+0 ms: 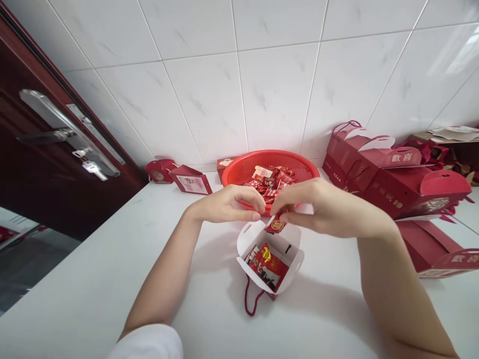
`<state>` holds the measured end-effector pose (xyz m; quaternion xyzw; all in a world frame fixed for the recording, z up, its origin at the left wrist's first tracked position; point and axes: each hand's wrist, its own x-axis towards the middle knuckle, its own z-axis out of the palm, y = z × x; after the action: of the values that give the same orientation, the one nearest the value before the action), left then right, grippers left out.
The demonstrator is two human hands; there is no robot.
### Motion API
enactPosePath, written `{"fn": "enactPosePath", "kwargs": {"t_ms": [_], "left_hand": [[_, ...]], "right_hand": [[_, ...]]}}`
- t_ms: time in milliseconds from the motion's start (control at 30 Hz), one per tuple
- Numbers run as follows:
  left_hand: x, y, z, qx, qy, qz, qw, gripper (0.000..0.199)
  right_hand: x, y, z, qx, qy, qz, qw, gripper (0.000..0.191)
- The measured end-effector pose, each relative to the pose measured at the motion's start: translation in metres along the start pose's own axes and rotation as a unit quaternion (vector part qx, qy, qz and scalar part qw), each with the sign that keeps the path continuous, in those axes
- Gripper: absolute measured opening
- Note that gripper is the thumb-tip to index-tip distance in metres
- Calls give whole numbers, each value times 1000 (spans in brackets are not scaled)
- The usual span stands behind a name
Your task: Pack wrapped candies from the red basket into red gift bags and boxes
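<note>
My right hand pinches a small red candy packet with a gold emblem above the back of an open gift box. My left hand hovers left of it, fingers curved and apart from the thumb, with nothing visible in them. The open gift box has white inner flaps spread outward and a dark red cord handle hanging at its front. Inside lie red packets and a gold-wrapped piece. Behind both hands, a red plastic basket holds many wrapped candies, partly hidden by my fingers.
Several red gift boxes stand at the right on the white table. Two small red boxes, one with a pink picture, sit at the back left. A tiled wall rises behind. At left is a dark red door with keys.
</note>
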<state>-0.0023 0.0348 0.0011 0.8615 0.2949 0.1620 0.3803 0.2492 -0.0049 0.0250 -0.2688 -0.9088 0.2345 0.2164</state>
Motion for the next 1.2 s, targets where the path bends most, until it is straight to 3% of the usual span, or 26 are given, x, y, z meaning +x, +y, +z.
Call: {"fn": "enactPosePath", "kwargs": {"t_ms": [100, 233, 500, 600, 767, 933, 1067, 1200], "left_hand": [[-6, 6, 2, 71, -23, -30, 997, 21], [-9, 10, 6, 135, -31, -91, 986, 21], [-19, 15, 8, 121, -80, -125, 981, 21], [-21, 17, 6, 141, -96, -133, 976, 26], [-26, 23, -2, 147, -139, -130, 971, 39], [-30, 27, -2, 159, -151, -106, 970, 41], [-29, 29, 4, 169, -169, -103, 966, 47], [-24, 32, 10, 184, -139, -147, 962, 26]], "right_hand": [[4, 0, 22, -113, -71, 34, 990, 23], [9, -1, 37, -189, -76, 64, 977, 25], [-7, -3, 21, -189, -74, 102, 974, 11], [-16, 1, 17, -191, -76, 113, 972, 20], [-27, -1, 7, -192, -140, 148, 960, 36], [-27, -4, 3, -178, -181, 163, 953, 39], [-22, -5, 10, -168, -179, 204, 948, 36], [-18, -3, 16, -163, -137, 166, 963, 22]]}}
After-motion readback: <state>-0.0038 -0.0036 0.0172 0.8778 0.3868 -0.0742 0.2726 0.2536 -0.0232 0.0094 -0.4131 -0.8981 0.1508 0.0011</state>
